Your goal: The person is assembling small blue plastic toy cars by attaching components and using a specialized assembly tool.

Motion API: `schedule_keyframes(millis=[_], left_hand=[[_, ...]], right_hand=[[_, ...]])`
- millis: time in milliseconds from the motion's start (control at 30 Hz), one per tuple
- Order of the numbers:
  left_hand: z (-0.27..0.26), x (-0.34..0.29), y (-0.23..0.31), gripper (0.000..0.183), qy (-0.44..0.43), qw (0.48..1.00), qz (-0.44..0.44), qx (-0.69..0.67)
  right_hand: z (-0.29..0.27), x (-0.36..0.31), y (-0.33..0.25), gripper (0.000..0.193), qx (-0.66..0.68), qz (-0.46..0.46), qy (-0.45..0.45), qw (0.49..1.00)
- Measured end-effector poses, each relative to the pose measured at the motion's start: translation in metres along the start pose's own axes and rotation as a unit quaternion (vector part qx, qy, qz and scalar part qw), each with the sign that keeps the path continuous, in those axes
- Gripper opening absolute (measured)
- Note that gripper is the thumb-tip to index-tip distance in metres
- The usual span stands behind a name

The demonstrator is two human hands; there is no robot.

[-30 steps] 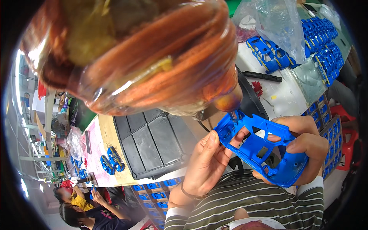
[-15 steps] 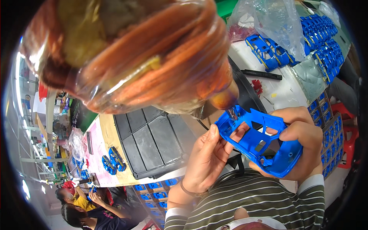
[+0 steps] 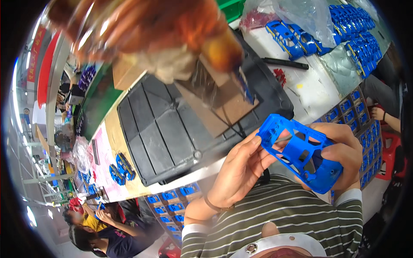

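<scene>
A blue plastic toy car body shell (image 3: pixel 297 147), with open window holes, is held tilted in front of my chest, its hollow inside facing up. My left hand (image 3: pixel 239 172) pinches its left end between thumb and fingers. Around the right end wraps my right hand (image 3: pixel 346 150), the thumb over the edge. Above and to the left hangs a bulky tool (image 3: pixel 172 34) wrapped in orange and clear film, blurred in part. Its thin metal tip (image 3: pixel 246 88) points down and stands apart from the shell.
Beneath the tool lies a black ribbed plastic lid (image 3: pixel 163 133) with a brown cardboard piece (image 3: pixel 228 107). More blue car shells (image 3: pixel 297 41) sit at the upper right, near a clear bag (image 3: pixel 305 17). Trays of blue parts (image 3: pixel 174 204) stand below the table. Co-workers (image 3: pixel 103 236) sit at lower left.
The car shell has moved away from the metal tip, down and to the right, with both hands still on it. The view has shifted, so the tool appears higher and further left.
</scene>
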State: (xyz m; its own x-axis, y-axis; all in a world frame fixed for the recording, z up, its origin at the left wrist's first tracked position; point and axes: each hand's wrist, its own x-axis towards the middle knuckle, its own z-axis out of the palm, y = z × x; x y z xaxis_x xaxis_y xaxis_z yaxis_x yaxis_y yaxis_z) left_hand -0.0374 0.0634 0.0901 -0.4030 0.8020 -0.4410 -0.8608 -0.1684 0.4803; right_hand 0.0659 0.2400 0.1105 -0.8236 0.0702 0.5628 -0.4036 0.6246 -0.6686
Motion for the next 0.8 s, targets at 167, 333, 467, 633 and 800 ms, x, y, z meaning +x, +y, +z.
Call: schedule_keyframes(millis=[167,333,467,633,800], left_hand=[[-0.015,-0.027,-0.024,0.040,-0.027,0.999,0.030,0.006],[-0.037,-0.067,-0.040,0.040,-0.051,0.992,0.109,0.036],[-0.059,-0.154,-0.048,0.034,0.130,0.931,0.335,0.064],[-0.132,-0.252,-0.017,0.028,0.479,0.530,0.663,0.223],[-0.295,-0.342,0.049,0.024,0.684,0.000,0.414,0.601]], right_hand=[[0.008,-0.045,0.007,0.034,0.103,-0.103,-0.018,0.989],[0.019,-0.093,-0.014,0.074,0.134,0.061,-0.008,0.989],[0.013,-0.072,-0.020,0.094,-0.061,-0.054,-0.156,0.984],[0.024,-0.073,-0.024,0.089,-0.097,-0.112,-0.128,0.981],[0.024,-0.071,0.006,0.080,-0.121,-0.138,-0.104,0.977]])
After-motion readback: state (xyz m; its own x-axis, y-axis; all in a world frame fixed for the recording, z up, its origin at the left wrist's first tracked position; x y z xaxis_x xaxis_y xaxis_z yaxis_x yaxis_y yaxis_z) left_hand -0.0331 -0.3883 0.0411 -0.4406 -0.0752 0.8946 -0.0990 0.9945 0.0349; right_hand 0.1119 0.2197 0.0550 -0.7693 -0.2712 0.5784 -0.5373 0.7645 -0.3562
